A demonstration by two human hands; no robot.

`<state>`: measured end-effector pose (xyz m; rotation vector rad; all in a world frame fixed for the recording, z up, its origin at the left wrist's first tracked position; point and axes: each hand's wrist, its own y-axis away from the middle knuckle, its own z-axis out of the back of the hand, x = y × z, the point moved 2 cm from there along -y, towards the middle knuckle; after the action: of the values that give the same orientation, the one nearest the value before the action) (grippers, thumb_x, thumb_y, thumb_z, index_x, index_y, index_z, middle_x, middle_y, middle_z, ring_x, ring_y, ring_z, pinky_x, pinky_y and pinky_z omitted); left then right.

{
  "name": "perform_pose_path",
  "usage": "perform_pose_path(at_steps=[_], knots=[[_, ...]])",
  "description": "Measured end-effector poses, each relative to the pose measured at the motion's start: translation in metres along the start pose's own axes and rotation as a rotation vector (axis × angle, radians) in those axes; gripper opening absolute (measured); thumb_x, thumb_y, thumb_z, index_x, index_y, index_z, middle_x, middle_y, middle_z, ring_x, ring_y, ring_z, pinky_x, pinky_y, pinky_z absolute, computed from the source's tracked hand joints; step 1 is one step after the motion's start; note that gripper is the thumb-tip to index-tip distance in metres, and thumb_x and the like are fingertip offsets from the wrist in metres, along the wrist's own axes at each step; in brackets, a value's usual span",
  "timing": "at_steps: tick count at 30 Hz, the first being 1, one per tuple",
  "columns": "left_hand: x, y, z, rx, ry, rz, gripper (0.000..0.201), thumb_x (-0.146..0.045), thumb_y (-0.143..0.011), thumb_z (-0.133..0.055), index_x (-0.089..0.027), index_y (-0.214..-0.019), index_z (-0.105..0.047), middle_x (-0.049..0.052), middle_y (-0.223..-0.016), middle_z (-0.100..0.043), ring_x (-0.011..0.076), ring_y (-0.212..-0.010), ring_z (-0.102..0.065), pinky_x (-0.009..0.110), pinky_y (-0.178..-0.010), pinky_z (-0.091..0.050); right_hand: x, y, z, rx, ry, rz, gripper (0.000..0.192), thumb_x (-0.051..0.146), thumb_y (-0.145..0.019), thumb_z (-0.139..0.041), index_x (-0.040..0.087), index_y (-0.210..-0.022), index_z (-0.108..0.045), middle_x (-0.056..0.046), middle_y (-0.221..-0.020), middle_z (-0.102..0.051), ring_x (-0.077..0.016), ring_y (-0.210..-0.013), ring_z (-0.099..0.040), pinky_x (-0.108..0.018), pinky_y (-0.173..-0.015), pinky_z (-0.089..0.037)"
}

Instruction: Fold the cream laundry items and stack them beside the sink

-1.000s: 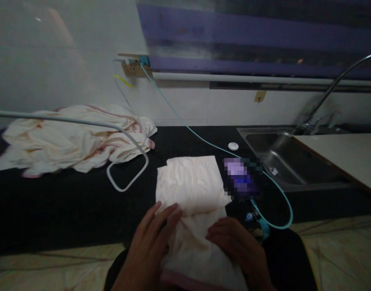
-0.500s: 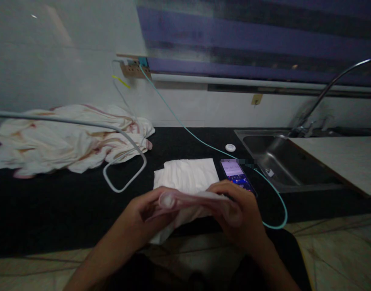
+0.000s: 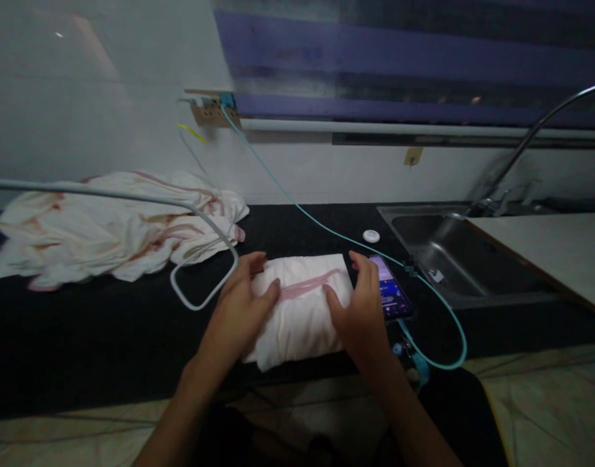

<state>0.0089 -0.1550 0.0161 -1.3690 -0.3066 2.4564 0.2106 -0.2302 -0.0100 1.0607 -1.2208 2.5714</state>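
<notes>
A white cloth (image 3: 302, 331), folded into a thick bundle, lies on the dark counter in front of me, with a pink trim strip running across its top. My left hand (image 3: 246, 301) is at the bundle's left side, its thumb on or just above the top near the strip's left end. Opposite it, my right hand (image 3: 360, 305) is at the right side, thumb close to the strip's right end and fingers apart. Both hands look open, with the thumbs spread away from the fingers. Whether the fingertips press on the cloth's sides I cannot tell.
A crumpled, stained white cloth (image 3: 113, 227) is heaped at the left, behind a looping grey cable (image 3: 200, 305). Right of the bundle are a lit phone (image 3: 391, 292), a teal cable (image 3: 310, 214) and a small white disc (image 3: 371, 237). A steel sink (image 3: 453, 253) stands farther right.
Both hands have moved forward and down onto the bundle. The pink-edged cloth part that they held up now lies flat on top, and the fingers have loosened from it.
</notes>
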Motion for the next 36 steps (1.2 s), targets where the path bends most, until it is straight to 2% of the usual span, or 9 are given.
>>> perform_pose_path(at_steps=[2, 5, 8, 13, 18, 23, 28, 31, 36], knots=[[-0.004, 0.008, 0.006, -0.036, -0.174, -0.196, 0.046, -0.041, -0.096, -0.058, -0.017, -0.137, -0.058, 0.015, -0.144, -0.061, 0.0278, -0.138, -0.056, 0.048, -0.125, -0.039, 0.006, 0.006, 0.003, 0.101, -0.008, 0.114, 0.045, 0.036, -0.097, -0.063, 0.015, -0.136, -0.056, -0.019, -0.138, -0.060, -0.0324, -0.133, -0.055, -0.052, -0.113, -0.048], [-0.002, 0.024, 0.002, 0.251, -0.217, -0.373, 0.038, -0.040, -0.103, -0.051, -0.025, -0.135, -0.065, 0.007, -0.148, -0.062, 0.0230, -0.143, -0.053, 0.044, -0.127, -0.037, 0.013, 0.021, 0.004, 0.457, -0.065, 0.261, 0.031, 0.043, -0.098, -0.067, 0.020, -0.119, -0.065, -0.012, -0.122, -0.070, -0.0273, -0.117, -0.065, -0.044, -0.105, -0.054], [0.015, 0.037, -0.012, 0.485, -0.302, -0.397, 0.043, -0.042, -0.107, -0.045, -0.034, -0.145, -0.060, 0.001, -0.158, -0.055, 0.0242, -0.153, -0.042, 0.055, -0.132, -0.029, 0.011, 0.037, 0.003, 0.615, -0.038, 0.313, 0.048, 0.049, -0.092, -0.075, 0.019, -0.128, -0.063, -0.013, -0.129, -0.070, -0.0306, -0.122, -0.064, -0.048, -0.109, -0.052], [0.039, 0.046, -0.026, 0.477, -0.360, -0.349, 0.048, -0.043, -0.109, -0.036, -0.037, -0.155, -0.048, -0.003, -0.169, -0.039, 0.0213, -0.160, -0.029, 0.057, -0.134, -0.025, 0.004, 0.051, -0.001, 0.602, -0.025, 0.314, 0.075, 0.047, -0.086, -0.081, 0.020, -0.149, -0.049, -0.015, -0.146, -0.062, -0.0353, -0.136, -0.056, -0.057, -0.121, -0.042], [0.032, 0.053, -0.021, 0.487, -0.360, -0.344, 0.049, -0.045, -0.109, -0.036, -0.041, -0.157, -0.041, -0.003, -0.171, -0.036, 0.0212, -0.161, -0.026, 0.061, -0.133, -0.026, 0.007, 0.054, -0.002, 0.555, -0.061, 0.271, 0.071, 0.035, -0.087, -0.080, 0.020, -0.149, -0.049, -0.014, -0.144, -0.064, -0.0333, -0.134, -0.059, -0.054, -0.119, -0.045], [0.028, 0.075, -0.013, 0.478, -0.372, -0.429, 0.076, -0.054, -0.096, -0.064, -0.043, -0.162, -0.028, 0.004, -0.172, -0.032, 0.0329, -0.159, -0.031, 0.070, -0.125, -0.035, 0.009, 0.060, 0.004, 0.525, -0.044, 0.224, 0.059, 0.017, -0.086, -0.072, 0.016, -0.143, -0.057, -0.015, -0.133, -0.071, -0.0323, -0.122, -0.066, -0.051, -0.110, -0.053], [0.036, 0.100, -0.009, 0.385, -0.393, -0.486, 0.079, -0.038, -0.097, -0.061, -0.044, -0.163, -0.019, 0.007, -0.167, -0.041, 0.0329, -0.152, -0.044, 0.068, -0.116, -0.049, 0.007, 0.065, 0.016, 0.535, -0.077, 0.141, 0.035, 0.014, -0.086, -0.069, 0.021, -0.120, -0.071, -0.011, -0.120, -0.075, -0.0302, -0.113, -0.068, -0.048, -0.100, -0.056], [0.038, 0.107, -0.006, 0.426, -0.405, -0.511, 0.089, -0.035, -0.090, -0.066, -0.039, -0.165, -0.018, 0.010, -0.165, -0.044, 0.0356, -0.152, -0.044, 0.072, -0.117, -0.045, 0.009, 0.065, 0.023, 0.565, -0.148, 0.053, 0.029, 0.018, -0.088, -0.070, 0.025, -0.115, -0.075, -0.007, -0.117, -0.077, -0.0279, -0.112, -0.069, -0.045, -0.099, -0.055], [0.030, 0.121, 0.012, 0.422, -0.374, -0.620, 0.072, -0.032, -0.090, -0.060, -0.034, -0.159, -0.037, 0.009, -0.151, -0.061, 0.0326, -0.139, -0.059, 0.064, -0.123, -0.042, 0.019, 0.064, 0.041, 0.685, -0.223, -0.190, 0.025, 0.029, -0.088, -0.073, 0.028, -0.113, -0.079, -0.005, -0.114, -0.079, -0.0258, -0.105, -0.072, -0.039, -0.095, -0.056]])
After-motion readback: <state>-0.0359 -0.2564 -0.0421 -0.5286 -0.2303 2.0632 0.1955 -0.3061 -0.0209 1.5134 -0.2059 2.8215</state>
